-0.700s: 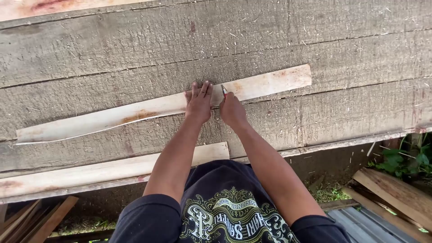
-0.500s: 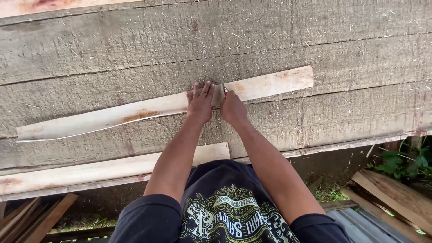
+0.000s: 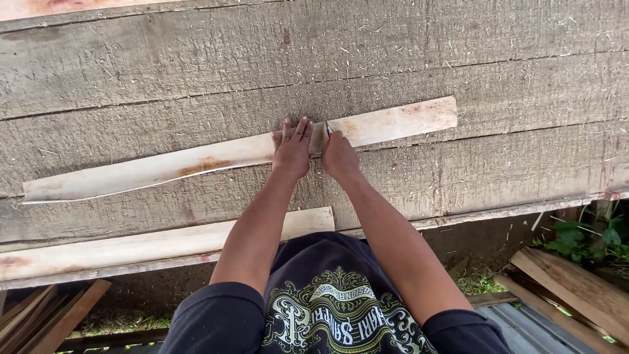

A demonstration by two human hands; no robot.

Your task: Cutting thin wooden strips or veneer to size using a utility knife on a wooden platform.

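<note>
A long thin pale wooden strip (image 3: 196,160) lies slanted across wide grey weathered planks (image 3: 196,78). My left hand (image 3: 292,149) presses flat on the strip near its middle, fingers spread a little. Right beside it, my right hand (image 3: 339,157) grips a small pencil-like tool (image 3: 328,128) whose tip rests on the strip. The two hands almost touch. The strip's right end (image 3: 419,117) reaches toward the upper right and its left end tapers to a point at the far left.
A second pale board (image 3: 131,246) lies along the near edge of the planks. Loose wooden slats (image 3: 576,285) lie on the ground at lower right beside green plants (image 3: 583,239). More slats (image 3: 52,321) are stacked at lower left.
</note>
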